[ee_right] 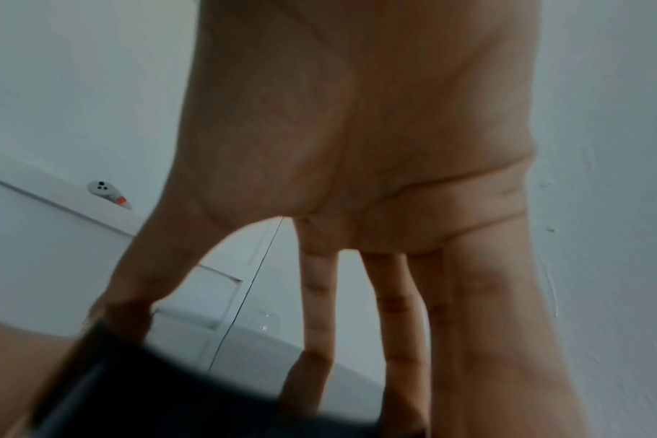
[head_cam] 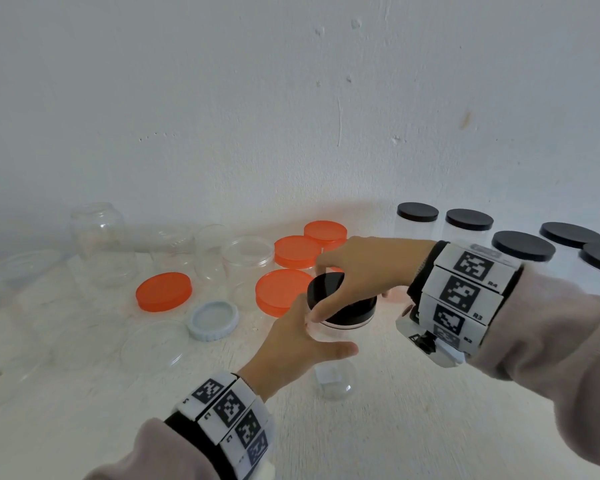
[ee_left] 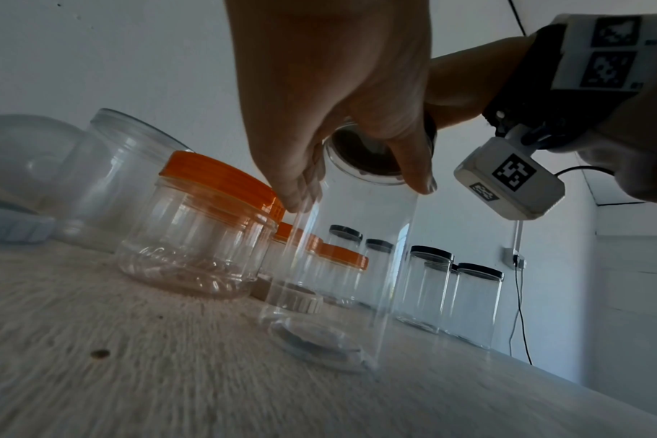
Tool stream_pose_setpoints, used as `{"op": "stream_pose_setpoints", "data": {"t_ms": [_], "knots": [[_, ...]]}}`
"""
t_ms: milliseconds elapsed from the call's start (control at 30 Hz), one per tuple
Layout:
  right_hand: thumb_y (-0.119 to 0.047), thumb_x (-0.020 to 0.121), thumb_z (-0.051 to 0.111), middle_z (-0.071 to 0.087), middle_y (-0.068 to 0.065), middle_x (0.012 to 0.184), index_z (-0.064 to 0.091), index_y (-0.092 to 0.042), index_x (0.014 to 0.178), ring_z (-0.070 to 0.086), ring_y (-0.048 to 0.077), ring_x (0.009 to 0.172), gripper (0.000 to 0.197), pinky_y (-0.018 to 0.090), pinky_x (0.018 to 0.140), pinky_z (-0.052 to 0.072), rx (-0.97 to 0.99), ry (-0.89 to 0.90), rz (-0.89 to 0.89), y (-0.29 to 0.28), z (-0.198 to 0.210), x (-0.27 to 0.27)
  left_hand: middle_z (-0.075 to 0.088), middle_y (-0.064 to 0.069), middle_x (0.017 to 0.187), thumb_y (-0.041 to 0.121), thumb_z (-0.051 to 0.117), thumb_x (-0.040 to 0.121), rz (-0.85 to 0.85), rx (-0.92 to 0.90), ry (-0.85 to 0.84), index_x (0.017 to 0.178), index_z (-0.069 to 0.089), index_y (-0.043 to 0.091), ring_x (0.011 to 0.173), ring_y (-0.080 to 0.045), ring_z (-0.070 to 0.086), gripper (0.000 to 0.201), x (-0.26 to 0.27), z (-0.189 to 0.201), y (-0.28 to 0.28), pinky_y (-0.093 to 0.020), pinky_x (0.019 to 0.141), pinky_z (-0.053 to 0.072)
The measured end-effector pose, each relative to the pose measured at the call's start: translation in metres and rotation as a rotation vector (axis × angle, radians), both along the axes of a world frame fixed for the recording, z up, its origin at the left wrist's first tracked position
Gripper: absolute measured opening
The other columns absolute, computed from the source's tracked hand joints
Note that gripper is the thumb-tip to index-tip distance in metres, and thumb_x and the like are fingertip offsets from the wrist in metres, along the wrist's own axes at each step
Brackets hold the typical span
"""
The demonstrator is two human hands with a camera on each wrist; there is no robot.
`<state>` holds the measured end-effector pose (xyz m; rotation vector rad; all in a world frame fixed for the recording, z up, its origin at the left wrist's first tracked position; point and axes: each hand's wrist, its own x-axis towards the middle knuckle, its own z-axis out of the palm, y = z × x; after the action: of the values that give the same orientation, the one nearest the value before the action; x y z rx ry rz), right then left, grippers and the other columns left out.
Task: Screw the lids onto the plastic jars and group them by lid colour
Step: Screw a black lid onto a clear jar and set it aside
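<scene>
At the centre of the head view a tall clear plastic jar [head_cam: 333, 362] stands on the pale worktop [head_cam: 413, 427]. The left hand [head_cam: 291, 344] wraps its upper wall, presumably to stop it spinning, while the right hand [head_cam: 364, 271] clamps its fingertips round the round black screw lid [head_cam: 340, 299] from above, a grip suited to twisting. The right wrist view is blurred, so whether the thread has seated is unclear. Black-lidded clear jars [head_cam: 520, 247] cluster at upper right, orange-lidded jars [head_cam: 297, 251] just left of the hands: likely the colour groups
</scene>
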<state>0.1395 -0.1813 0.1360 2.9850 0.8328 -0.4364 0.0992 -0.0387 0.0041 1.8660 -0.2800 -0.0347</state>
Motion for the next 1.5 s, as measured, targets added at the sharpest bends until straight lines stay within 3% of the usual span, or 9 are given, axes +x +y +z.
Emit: {"op": "stream_pose_setpoints", "data": {"t_ms": [100, 167, 267, 467, 667, 800, 1067, 1267, 1500], "knots": [[-0.07, 0.06, 0.073, 0.044, -0.019, 0.135, 0.037, -0.053, 0.132, 0.045, 0.012, 0.123, 0.083, 0.037, 0.098, 0.044, -0.07, 0.124, 0.052, -0.002, 0.011, 0.001, 0.059, 0.027, 0.119, 0.036, 0.089, 0.06, -0.015, -0.001, -0.007, 0.131, 0.041, 0.046, 0.109, 0.012, 0.052, 0.086, 0.001, 0.001, 0.0, -0.011, 0.08, 0.043], [-0.057, 0.064, 0.079, 0.039, -0.021, 0.136, 0.036, -0.058, 0.133, 0.038, 0.011, 0.128, 0.081, 0.038, 0.103, 0.039, -0.103, 0.157, 0.102, -0.003, 0.018, 0.001, 0.059, 0.027, 0.119, 0.033, 0.09, 0.061, -0.017, -0.001, -0.016, 0.131, 0.041, 0.045, 0.107, 0.014, 0.052, 0.087, 0.001, 0.001, -0.001, -0.005, 0.076, 0.044], [-0.061, 0.06, 0.079, 0.046, -0.019, 0.128, 0.044, -0.056, 0.127, 0.053, 0.015, 0.118, 0.076, 0.038, 0.097, 0.046, -0.078, 0.116, 0.102, -0.001, 0.018, 0.003, 0.059, 0.028, 0.118, 0.034, 0.09, 0.061, -0.006, 0.006, -0.02, 0.129, 0.04, 0.047, 0.105, 0.018, 0.051, 0.086, 0.0, 0.001, 0.0, 0.0, 0.074, 0.042], [-0.082, 0.05, 0.065, 0.059, -0.006, 0.107, 0.051, -0.044, 0.107, 0.071, 0.02, 0.074, 0.069, 0.032, 0.062, 0.059, 0.003, 0.07, -0.016, -0.001, 0.003, 0.002, 0.057, 0.03, 0.119, 0.039, 0.088, 0.062, 0.003, 0.016, -0.01, 0.124, 0.039, 0.052, 0.107, 0.02, 0.047, 0.08, 0.0, 0.0, 0.0, -0.01, 0.079, 0.038], [-0.062, 0.062, 0.077, 0.04, -0.023, 0.126, 0.036, -0.056, 0.132, 0.04, 0.006, 0.119, 0.081, 0.032, 0.095, 0.041, -0.042, 0.129, 0.093, -0.005, 0.01, 0.004, 0.059, 0.03, 0.116, 0.036, 0.089, 0.061, 0.001, 0.015, -0.017, 0.122, 0.04, 0.05, 0.107, 0.016, 0.051, 0.081, 0.001, 0.0, -0.001, -0.003, 0.075, 0.042], [-0.056, 0.063, 0.081, 0.043, -0.025, 0.118, 0.046, -0.053, 0.128, 0.043, 0.007, 0.117, 0.074, 0.033, 0.097, 0.042, -0.022, 0.103, 0.142, -0.003, 0.012, 0.006, 0.055, 0.041, 0.111, 0.034, 0.089, 0.061, -0.005, 0.01, -0.03, 0.119, 0.039, 0.054, 0.104, 0.025, 0.047, 0.079, 0.0, -0.001, 0.0, 0.006, 0.074, 0.036], [-0.078, 0.052, 0.068, 0.058, -0.015, 0.104, 0.055, -0.047, 0.101, 0.065, 0.017, 0.091, 0.059, 0.04, 0.078, 0.059, 0.036, 0.031, 0.045, 0.001, 0.001, 0.006, 0.056, 0.031, 0.12, 0.042, 0.087, 0.062, 0.014, 0.019, -0.037, 0.125, 0.037, 0.054, 0.108, 0.021, 0.046, 0.082, -0.001, -0.002, -0.001, -0.004, 0.076, 0.038], [-0.055, 0.065, 0.079, 0.038, -0.03, 0.113, 0.041, -0.057, 0.131, 0.036, 0.003, 0.118, 0.076, 0.031, 0.097, 0.037, -0.03, 0.121, 0.122, -0.005, 0.012, 0.008, 0.057, 0.029, 0.118, 0.034, 0.089, 0.062, 0.025, -0.001, -0.04, 0.119, 0.039, 0.053, 0.105, 0.021, 0.049, 0.079, 0.003, -0.002, -0.003, -0.001, 0.075, 0.041], [-0.062, 0.06, 0.078, 0.051, -0.019, 0.119, 0.052, -0.045, 0.128, 0.051, 0.009, 0.112, 0.075, 0.032, 0.092, 0.049, 0.02, 0.02, 0.134, -0.004, 0.008, 0.009, 0.058, 0.026, 0.122, 0.034, 0.089, 0.062, 0.015, -0.014, -0.058, 0.131, 0.039, 0.047, 0.109, 0.018, 0.049, 0.086, 0.005, -0.003, -0.004, -0.002, 0.077, 0.041]]}}
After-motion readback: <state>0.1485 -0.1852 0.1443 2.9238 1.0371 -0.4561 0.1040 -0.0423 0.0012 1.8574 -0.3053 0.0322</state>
